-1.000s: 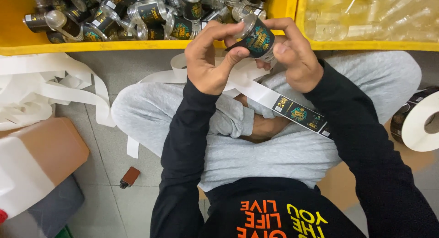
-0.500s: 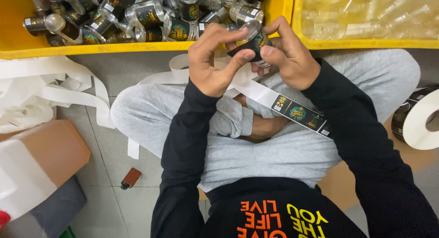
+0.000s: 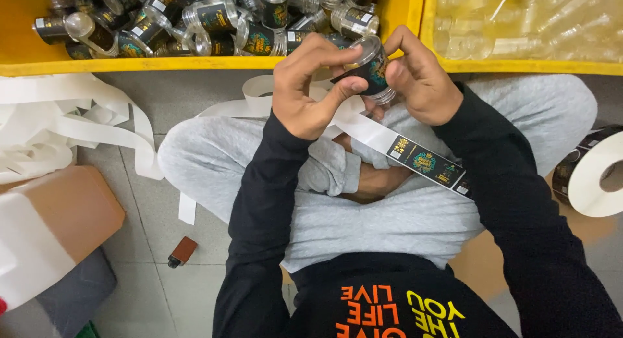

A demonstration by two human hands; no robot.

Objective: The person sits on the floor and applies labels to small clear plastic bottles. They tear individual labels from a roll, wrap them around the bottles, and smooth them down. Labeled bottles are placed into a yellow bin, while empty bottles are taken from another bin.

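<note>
Tiled floor (image 3: 130,260); left hand (image 3: 305,91), right hand (image 3: 422,85) both clamped on labelled jar (image 3: 370,69).

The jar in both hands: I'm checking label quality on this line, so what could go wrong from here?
The black label could go on crooked or creased, since the left hand and right hand cover most of the small clear jar. The label strip trails loose across the lap and might snag or twist. The roll sits apart at the side, so tugging could shift it.

Clear jar (image 3: 368,69) with black label, yellow bin (image 3: 130,64), grey trousers (image 3: 389,215).
</note>
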